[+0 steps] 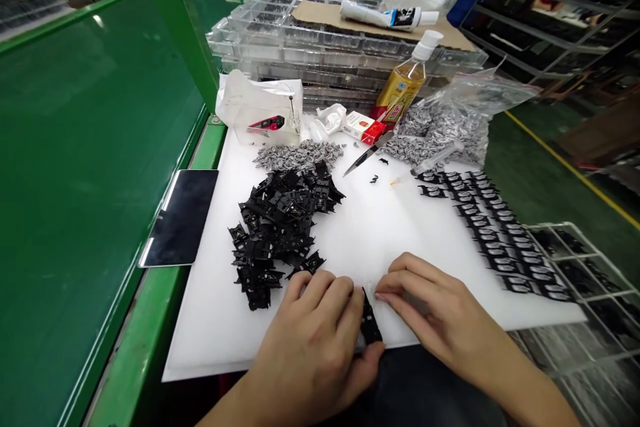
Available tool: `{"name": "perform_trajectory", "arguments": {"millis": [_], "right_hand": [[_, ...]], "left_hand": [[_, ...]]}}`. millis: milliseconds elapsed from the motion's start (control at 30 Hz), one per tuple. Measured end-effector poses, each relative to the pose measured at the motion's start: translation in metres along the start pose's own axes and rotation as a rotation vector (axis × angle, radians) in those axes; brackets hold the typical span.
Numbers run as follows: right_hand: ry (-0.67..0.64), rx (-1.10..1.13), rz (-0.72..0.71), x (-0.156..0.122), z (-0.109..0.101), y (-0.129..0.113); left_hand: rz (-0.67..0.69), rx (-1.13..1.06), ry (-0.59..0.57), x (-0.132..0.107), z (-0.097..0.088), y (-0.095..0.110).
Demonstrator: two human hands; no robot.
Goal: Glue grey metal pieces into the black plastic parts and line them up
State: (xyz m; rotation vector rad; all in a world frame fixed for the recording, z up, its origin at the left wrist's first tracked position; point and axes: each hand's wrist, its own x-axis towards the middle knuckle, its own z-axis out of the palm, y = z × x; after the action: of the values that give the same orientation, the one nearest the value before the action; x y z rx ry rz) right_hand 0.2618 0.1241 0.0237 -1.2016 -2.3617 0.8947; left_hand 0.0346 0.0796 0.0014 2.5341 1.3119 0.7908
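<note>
Small black plastic bracket strip sits pinched in my curled left hand, right hand half open and empty just beside it, plus one big messy heap of black brackets on the white plastic board.

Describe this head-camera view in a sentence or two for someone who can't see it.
The left hand and right hand flank a small black part on a white plastic board. A heap of similar black parts lies beyond them, with neat rows to the right.
</note>
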Motion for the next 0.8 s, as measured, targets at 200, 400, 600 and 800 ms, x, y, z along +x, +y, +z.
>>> {"name": "perform_trajectory", "arguments": {"millis": [200, 400, 600, 800], "right_hand": [[0.071, 0.089, -0.055, -0.006, -0.001, -0.010], [0.108, 0.072, -0.105, -0.014, 0.015, -0.009], [0.080, -0.014, -0.129, -0.017, 0.017, -0.006], [0.053, -0.064, -0.117, -0.017, 0.018, -0.008]], "left_hand": [[0.005, 0.005, 0.013, -0.001, 0.000, 0.000], [0.002, 0.007, 0.023, 0.000, 0.001, 0.000], [0.006, 0.023, 0.028, 0.001, 0.001, 0.001], [0.016, 0.023, 0.033, 0.001, 0.001, 0.001]]}}
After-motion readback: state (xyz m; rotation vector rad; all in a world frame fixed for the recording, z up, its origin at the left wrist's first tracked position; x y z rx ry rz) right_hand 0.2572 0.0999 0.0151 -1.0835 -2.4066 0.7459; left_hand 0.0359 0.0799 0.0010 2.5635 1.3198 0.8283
